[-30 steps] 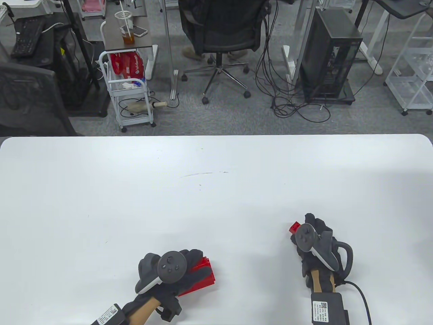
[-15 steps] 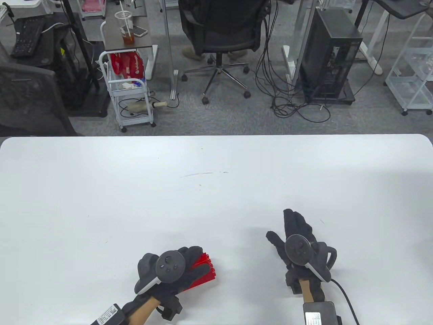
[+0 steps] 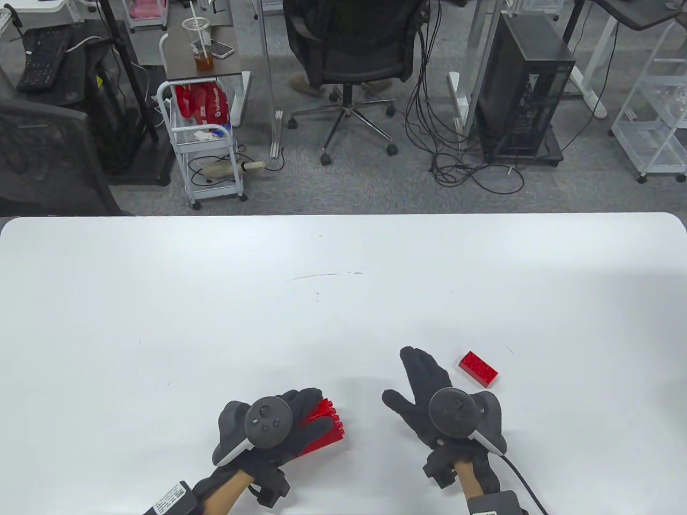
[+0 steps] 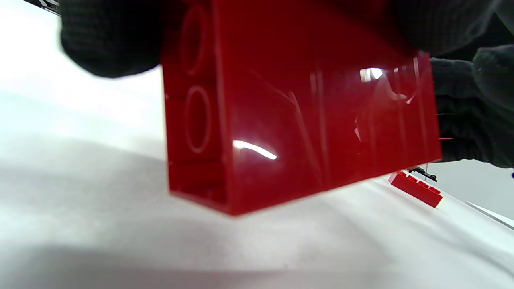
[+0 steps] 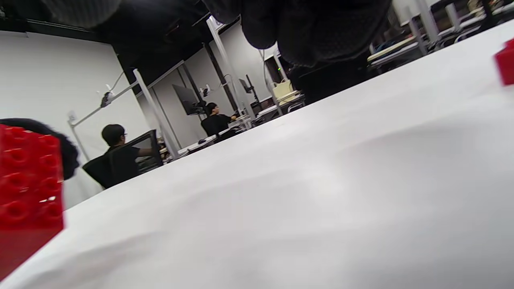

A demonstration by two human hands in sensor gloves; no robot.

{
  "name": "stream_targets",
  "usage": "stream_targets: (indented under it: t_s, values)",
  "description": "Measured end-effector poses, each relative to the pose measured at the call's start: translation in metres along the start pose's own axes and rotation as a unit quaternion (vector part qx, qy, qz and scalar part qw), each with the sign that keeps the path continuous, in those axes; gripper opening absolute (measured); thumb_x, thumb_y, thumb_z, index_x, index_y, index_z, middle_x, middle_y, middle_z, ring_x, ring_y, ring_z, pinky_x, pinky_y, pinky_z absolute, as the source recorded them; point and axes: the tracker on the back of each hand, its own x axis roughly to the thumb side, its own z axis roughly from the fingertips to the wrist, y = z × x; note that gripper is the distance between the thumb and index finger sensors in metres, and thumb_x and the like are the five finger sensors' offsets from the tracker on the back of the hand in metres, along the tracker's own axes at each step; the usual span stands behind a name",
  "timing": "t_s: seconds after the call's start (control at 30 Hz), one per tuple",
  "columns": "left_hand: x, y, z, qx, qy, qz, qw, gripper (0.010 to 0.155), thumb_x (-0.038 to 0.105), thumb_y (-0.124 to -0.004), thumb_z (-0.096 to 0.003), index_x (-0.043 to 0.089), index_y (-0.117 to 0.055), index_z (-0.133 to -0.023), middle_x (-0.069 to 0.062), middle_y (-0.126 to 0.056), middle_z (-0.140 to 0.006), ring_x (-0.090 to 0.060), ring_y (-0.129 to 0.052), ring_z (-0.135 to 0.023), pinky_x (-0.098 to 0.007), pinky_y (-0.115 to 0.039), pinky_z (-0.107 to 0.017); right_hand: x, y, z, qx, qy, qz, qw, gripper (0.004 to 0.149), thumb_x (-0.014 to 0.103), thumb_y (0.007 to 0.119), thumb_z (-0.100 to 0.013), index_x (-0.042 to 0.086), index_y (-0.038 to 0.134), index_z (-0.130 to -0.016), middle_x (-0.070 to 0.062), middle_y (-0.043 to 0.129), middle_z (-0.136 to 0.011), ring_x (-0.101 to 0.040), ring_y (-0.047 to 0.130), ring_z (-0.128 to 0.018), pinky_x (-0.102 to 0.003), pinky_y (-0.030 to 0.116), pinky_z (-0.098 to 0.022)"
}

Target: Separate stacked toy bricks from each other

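The stack of red plastic toy bricks (image 3: 323,429) sits near the front edge of the white tabletop (image 3: 268,311), left of centre, gripped by the left hand (image 3: 268,429). Its studded end pokes out past the gloved fingers (image 3: 316,429) toward the right. In the left wrist view the stack (image 4: 297,120) fills most of the frame, its smooth side and hollow underside facing the camera, lifted clear of the surface, with dark fingers wrapped over its top and far end.

A single red plastic brick (image 3: 478,369) lies flat on the tabletop to the right, studs up, slightly slanted, alone and apart from both hands. It shows small in the left wrist view (image 4: 415,188) and as a sliver at the right edge of the right wrist view (image 5: 506,66).

The right hand (image 3: 435,402) is between the stack and the loose brick, empty, its fingers spread wide and its thumb pointing toward the stack. It is near the loose brick but not touching it.

Beyond the far edge of the tabletop, a black mesh office chair (image 3: 349,48) and a black computer tower (image 3: 523,91) stand on grey carpet.
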Motion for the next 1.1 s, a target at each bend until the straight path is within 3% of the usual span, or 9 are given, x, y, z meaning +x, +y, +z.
stream_targets:
  t_s: [0.2,0.67,1.1]
  values:
    - [0.0,0.0,0.0,-0.005,-0.006,0.004,1.0,0.069,0.072,-0.063,-0.0435,0.035,-0.069,-0.101,0.006,-0.09,-0.083,-0.022,-0.098,-0.058,-0.034,-0.09,-0.039,0.022,0.015,0.002,0.044,-0.045,-0.057,0.996,0.085,0.064,0.054,-0.054,0.01,0.036,-0.118,-0.023,0.048,-0.119,-0.048,0.074,-0.101,-0.058,0.072,-0.068]
    - [0.005,0.003,0.005,0.015,-0.062,0.048,0.997,0.069,0.069,-0.06,-0.0448,0.033,-0.067,-0.103,0.007,-0.089,-0.087,-0.02,-0.098,-0.062,-0.033,-0.091,-0.04,0.052,0.054,0.006,0.153,-0.098,-0.092,0.979,0.081,0.058,0.054,-0.057,0.007,0.035,-0.117,-0.023,0.049,-0.118,-0.046,0.076,-0.1,-0.057,0.072,-0.067]
    - [0.011,0.0,0.008,0.017,-0.073,0.03,0.997,0.068,0.067,-0.061,-0.0451,0.03,-0.068,-0.102,0.005,-0.09,-0.086,-0.021,-0.098,-0.058,-0.033,-0.091,-0.037,0.059,0.062,0.006,0.143,-0.087,-0.12,0.978,0.072,0.044,0.06,-0.058,0.001,0.042,-0.112,-0.023,0.066,-0.108,-0.035,0.089,-0.088,-0.051,0.079,-0.063]
